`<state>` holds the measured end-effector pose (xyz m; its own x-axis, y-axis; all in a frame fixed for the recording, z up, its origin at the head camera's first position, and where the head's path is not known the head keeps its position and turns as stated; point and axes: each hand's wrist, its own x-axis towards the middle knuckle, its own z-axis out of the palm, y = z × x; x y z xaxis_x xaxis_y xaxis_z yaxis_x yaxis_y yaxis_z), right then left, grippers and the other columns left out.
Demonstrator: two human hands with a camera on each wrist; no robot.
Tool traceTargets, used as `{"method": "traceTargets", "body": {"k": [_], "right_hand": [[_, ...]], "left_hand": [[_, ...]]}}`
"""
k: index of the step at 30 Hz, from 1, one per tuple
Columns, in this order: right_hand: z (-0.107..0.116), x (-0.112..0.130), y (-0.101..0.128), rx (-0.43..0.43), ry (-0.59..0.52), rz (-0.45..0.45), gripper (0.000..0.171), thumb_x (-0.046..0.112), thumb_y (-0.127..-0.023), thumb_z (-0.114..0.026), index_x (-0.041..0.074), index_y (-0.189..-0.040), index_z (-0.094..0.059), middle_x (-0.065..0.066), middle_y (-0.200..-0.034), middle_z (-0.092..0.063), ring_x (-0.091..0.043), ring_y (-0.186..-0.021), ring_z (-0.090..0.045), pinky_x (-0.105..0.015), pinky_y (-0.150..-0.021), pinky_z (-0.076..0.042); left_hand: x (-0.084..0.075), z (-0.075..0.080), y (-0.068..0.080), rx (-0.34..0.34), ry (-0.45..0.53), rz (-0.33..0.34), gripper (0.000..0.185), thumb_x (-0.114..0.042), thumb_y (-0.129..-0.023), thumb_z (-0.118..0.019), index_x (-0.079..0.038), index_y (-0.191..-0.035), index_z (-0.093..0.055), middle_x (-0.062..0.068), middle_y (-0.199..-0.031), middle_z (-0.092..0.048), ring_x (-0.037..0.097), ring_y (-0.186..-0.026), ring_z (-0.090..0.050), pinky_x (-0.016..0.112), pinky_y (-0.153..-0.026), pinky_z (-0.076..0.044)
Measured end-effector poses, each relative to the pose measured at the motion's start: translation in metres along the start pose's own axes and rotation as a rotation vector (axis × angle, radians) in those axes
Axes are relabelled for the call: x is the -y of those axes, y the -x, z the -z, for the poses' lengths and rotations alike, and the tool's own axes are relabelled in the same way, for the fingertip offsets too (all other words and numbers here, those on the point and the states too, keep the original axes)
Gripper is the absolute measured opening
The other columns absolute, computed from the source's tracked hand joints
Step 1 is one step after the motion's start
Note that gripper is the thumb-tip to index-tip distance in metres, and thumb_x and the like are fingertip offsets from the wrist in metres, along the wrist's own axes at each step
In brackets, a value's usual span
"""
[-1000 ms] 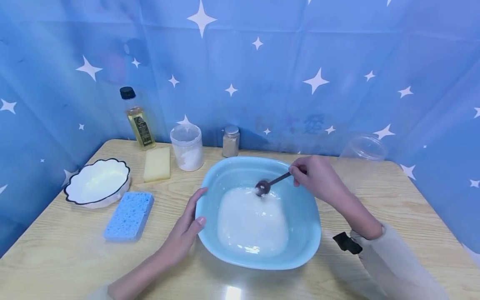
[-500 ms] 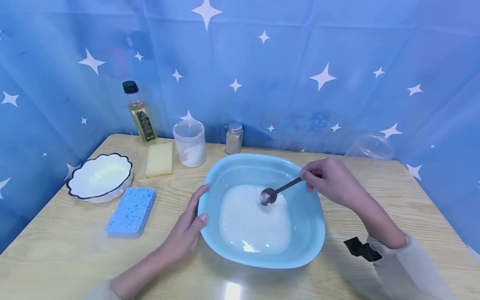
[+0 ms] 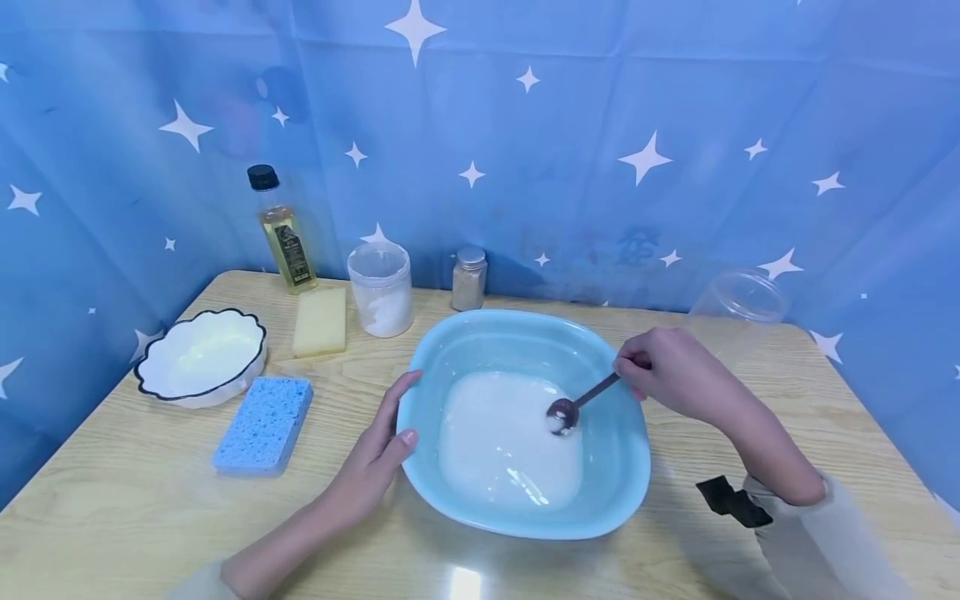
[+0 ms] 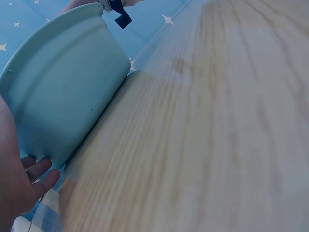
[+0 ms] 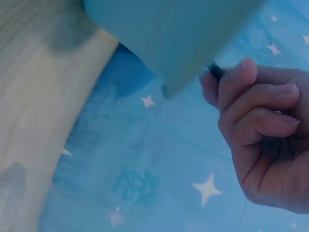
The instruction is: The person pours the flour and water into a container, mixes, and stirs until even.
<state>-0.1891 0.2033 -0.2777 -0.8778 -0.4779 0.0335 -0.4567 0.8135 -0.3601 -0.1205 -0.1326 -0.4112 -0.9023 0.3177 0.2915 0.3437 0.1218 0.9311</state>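
At the far left of the head view a white bowl with a dark scalloped rim sits beside a blue sponge; behind them stand a yellow sponge, an oil bottle and a white jar. Left of centre, the left hand rests with fingers straight against the outer wall of the light blue basin, grasping nothing. In the middle, the basin holds milky white liquid. Right of centre lies the spoon: small, dark and metallic, its long axis runs diagonally, bowl pointing lower left into the liquid, handle rising to the upper right. The right hand pinches that handle with curled fingers.
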Motion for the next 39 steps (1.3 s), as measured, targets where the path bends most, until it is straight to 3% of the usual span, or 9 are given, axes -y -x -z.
{"method": "traceTargets", "body": {"k": [6,12,24,31,39], "right_hand": [[0.005,0.002,0.007,0.148,-0.076,0.043,0.021,0.008,-0.091,-0.054,0.013,-0.074,-0.065,0.006,-0.051,-0.049,-0.007,-0.042,-0.034,-0.023,-0.041,-0.03],[-0.019,0.016,0.003,0.19,-0.174,0.141,0.017,0.011,-0.092,-0.056,0.014,-0.078,-0.067,0.008,-0.053,-0.052,-0.005,-0.043,-0.037,-0.022,-0.041,-0.033],[-0.056,0.054,-0.015,0.001,-0.159,0.272,0.016,0.009,-0.091,-0.057,0.011,-0.079,-0.068,0.015,-0.053,-0.05,-0.002,-0.043,-0.037,-0.021,-0.043,-0.035],[-0.059,0.047,-0.026,-0.039,-0.142,0.178,0.015,0.009,-0.091,-0.058,0.008,-0.08,-0.068,0.011,-0.054,-0.052,-0.005,-0.044,-0.043,-0.023,-0.043,-0.036],[-0.033,0.016,-0.021,-0.125,-0.052,0.08,0.015,0.008,-0.091,-0.057,0.005,-0.084,-0.07,0.007,-0.054,-0.053,-0.01,-0.042,-0.039,-0.024,-0.04,-0.032]], "left_hand": [[0.001,0.001,0.0,-0.005,-0.012,0.002,0.054,-0.016,-0.1,-0.037,-0.032,-0.147,-0.016,0.003,-0.153,-0.014,0.028,-0.133,-0.029,0.035,-0.095,-0.042],[0.001,0.0,0.001,-0.002,0.003,0.01,0.054,-0.017,-0.1,-0.038,-0.032,-0.148,-0.016,0.004,-0.153,-0.014,0.029,-0.133,-0.029,0.035,-0.094,-0.043],[0.0,0.0,0.001,-0.016,-0.026,0.012,0.054,-0.017,-0.1,-0.038,-0.033,-0.147,-0.016,0.006,-0.153,-0.015,0.03,-0.132,-0.031,0.036,-0.096,-0.041],[0.002,0.0,0.0,-0.017,-0.023,0.013,0.055,-0.018,-0.1,-0.038,-0.033,-0.148,-0.015,0.003,-0.153,-0.014,0.028,-0.133,-0.029,0.035,-0.098,-0.039],[0.002,0.0,-0.001,0.002,-0.001,0.029,0.054,-0.019,-0.1,-0.038,-0.035,-0.147,-0.015,0.003,-0.152,-0.016,0.029,-0.131,-0.033,0.033,-0.093,-0.045]]}}
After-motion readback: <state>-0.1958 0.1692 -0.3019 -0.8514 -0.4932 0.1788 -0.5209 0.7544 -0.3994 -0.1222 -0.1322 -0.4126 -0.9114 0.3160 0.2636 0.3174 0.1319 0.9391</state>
